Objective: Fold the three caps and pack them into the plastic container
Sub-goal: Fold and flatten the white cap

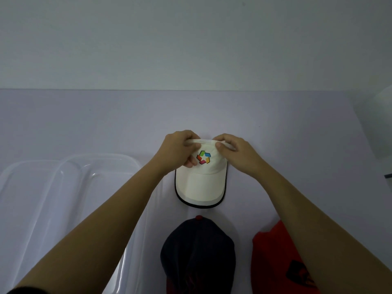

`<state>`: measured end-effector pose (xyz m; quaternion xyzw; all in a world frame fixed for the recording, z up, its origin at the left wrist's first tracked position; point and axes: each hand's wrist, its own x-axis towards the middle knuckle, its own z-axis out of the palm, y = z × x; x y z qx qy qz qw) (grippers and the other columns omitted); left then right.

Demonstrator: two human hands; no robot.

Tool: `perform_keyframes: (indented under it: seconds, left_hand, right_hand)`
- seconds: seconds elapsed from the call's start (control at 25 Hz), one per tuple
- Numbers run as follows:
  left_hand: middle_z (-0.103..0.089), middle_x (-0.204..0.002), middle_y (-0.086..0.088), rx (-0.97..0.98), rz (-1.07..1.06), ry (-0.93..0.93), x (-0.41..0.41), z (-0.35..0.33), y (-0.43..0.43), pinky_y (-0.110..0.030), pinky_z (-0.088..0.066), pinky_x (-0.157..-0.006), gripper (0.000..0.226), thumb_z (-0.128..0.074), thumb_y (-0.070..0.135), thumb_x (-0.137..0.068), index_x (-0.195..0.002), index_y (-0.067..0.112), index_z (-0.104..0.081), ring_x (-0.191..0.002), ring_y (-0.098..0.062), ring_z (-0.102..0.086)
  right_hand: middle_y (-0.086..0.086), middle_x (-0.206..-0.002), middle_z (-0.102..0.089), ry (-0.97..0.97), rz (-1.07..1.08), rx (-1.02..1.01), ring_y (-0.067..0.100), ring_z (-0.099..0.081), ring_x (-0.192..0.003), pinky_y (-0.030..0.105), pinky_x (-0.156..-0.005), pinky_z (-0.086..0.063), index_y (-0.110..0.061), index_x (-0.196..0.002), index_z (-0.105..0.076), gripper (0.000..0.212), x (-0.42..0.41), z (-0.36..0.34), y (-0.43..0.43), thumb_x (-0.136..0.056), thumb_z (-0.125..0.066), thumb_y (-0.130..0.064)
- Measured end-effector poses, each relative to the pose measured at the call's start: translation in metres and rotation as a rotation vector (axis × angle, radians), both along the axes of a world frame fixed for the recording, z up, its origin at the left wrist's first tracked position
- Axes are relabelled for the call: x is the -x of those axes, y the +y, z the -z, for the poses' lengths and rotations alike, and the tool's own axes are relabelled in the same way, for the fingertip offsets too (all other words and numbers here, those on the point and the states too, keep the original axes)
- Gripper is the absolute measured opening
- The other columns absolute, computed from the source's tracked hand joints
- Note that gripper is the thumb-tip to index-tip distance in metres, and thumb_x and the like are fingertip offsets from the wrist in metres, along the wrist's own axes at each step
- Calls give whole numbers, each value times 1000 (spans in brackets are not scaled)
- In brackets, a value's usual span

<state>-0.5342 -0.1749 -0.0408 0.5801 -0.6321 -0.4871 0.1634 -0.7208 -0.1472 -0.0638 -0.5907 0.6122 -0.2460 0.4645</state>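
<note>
Container [63,209] of clear plastic sits on the left of the table [84,124], its rounded rim catching the light; a second rounded outline shows within it, and I cannot tell whether that is a lid or an inner wall. All three caps lie outside it, on the table to its right. The white cap [200,183] is farthest from the person, about mid-table, brim toward the person and edged in black, with a many-coloured logo on the front panel. The left hand [180,149] grasps the crown's far edge on the left side, fingers curled over the fabric and thumb pressed on the front panel just beside the logo. The right hand [233,151] grasps the same far edge on the right side, fingers curled over it and thumb at the front. The crown looks flattened down toward the brim between the two hands. The left forearm crosses above the container's right rim. Nearer the person, just past the white brim and apart from it, lies the navy cap [197,251] with a red button on top. The red cap [273,251] lies to its right, partly hidden under the right forearm, a dark print on it. A translucent thing [377,124] at the far right edge is too blurred to name
</note>
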Motion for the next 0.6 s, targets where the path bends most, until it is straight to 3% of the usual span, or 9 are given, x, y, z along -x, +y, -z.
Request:
perform_keyframes:
  seconds: [0.16,0.24,0.32,0.4,0.48,0.56,0.6]
  left_hand:
    - [-61,-75,1,183,165,-210,-2,4,1,-7,-44,-43,20,-48,29,-96,-91,12,-58,-47,-9,-58]
    - [-61,-78,-3,251,216,-272,-3,7,1,-5,-41,-44,25,-46,32,-96,-89,11,-58,-47,-8,-57]
    - [-60,-86,-2,231,178,-233,-8,7,0,-6,-41,-41,23,-51,33,-94,-96,11,-57,-53,-10,-62]
    - [-61,-94,1,117,74,-103,-18,9,-2,-11,-47,-45,20,-56,31,-91,-99,13,-54,-64,-13,-67]
    - [-65,-96,-5,32,40,4,-24,10,-1,-19,-56,-55,15,-55,27,-92,-97,13,-55,-72,-17,-68]
    - [-66,-90,-10,117,97,-48,-24,14,1,-25,-59,-62,14,-49,27,-96,-96,14,-54,-70,-20,-68]
    - [-66,-86,-10,182,138,-96,-23,16,1,-27,-58,-63,14,-46,28,-97,-96,15,-53,-67,-21,-67]
  right_hand:
    - [0,-75,-52,264,-80,82,11,-48,-68,29,-67,-38,-11,-74,-55,36,1,-3,-8,-96,-42,-36]
    - [2,-80,-48,353,-51,143,14,-46,-72,28,-70,-35,-10,-75,-57,37,2,2,-8,-95,-45,-39]
    - [0,-99,-53,252,16,146,13,-51,-86,26,-75,-39,-14,-99,-61,27,8,6,-2,-92,-51,-38]
    - [0,-108,-57,39,59,81,15,-55,-86,24,-72,-45,-21,-106,-56,20,14,12,5,-92,-53,-34]
    - [6,-102,-61,-59,97,34,18,-58,-78,27,-64,-51,-20,-99,-54,13,14,16,9,-94,-51,-32]
    - [6,-85,-61,-16,107,90,16,-56,-69,29,-62,-52,-18,-91,-52,14,11,20,10,-95,-49,-31]
    - [1,-76,-59,32,98,147,13,-53,-65,23,-61,-48,-18,-88,-51,15,9,20,11,-95,-49,-31]
